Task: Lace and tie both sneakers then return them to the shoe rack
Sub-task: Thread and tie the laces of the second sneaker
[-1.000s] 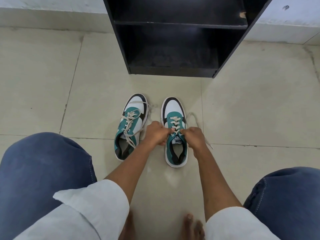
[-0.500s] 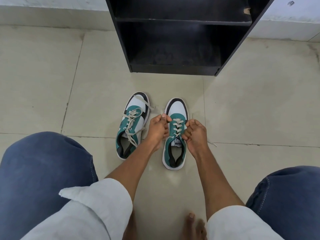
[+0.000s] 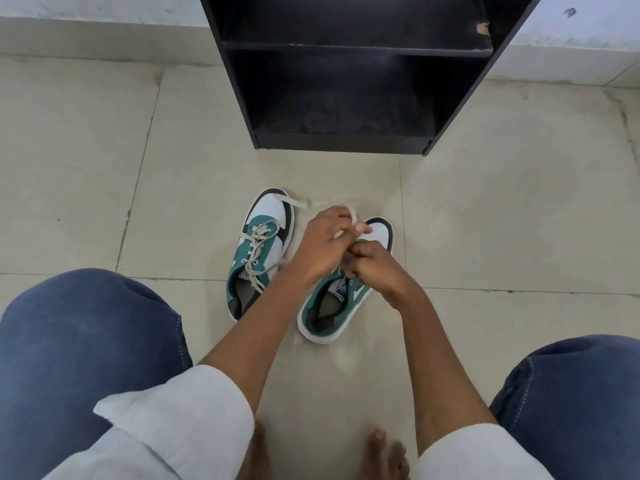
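Nearest me, my left hand (image 3: 320, 245) and right hand (image 3: 375, 268) meet over the right sneaker (image 3: 341, 299) on the floor (image 3: 485, 237), both pinching its lace (image 3: 354, 213); a loop rises over my left fingers. The lace is soft and limp, so I judge it needs pinching close to the knot. Just beside sits the left sneaker (image 3: 258, 251), lace loose. Beyond, well apart, the shoe rack (image 3: 346, 143) stands with its 2 visible shelves bare.

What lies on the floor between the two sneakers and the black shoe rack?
In the head view, only bare floor tile lies between the sneakers and the shoe rack, except for a loose lace end trailing from the left sneaker.
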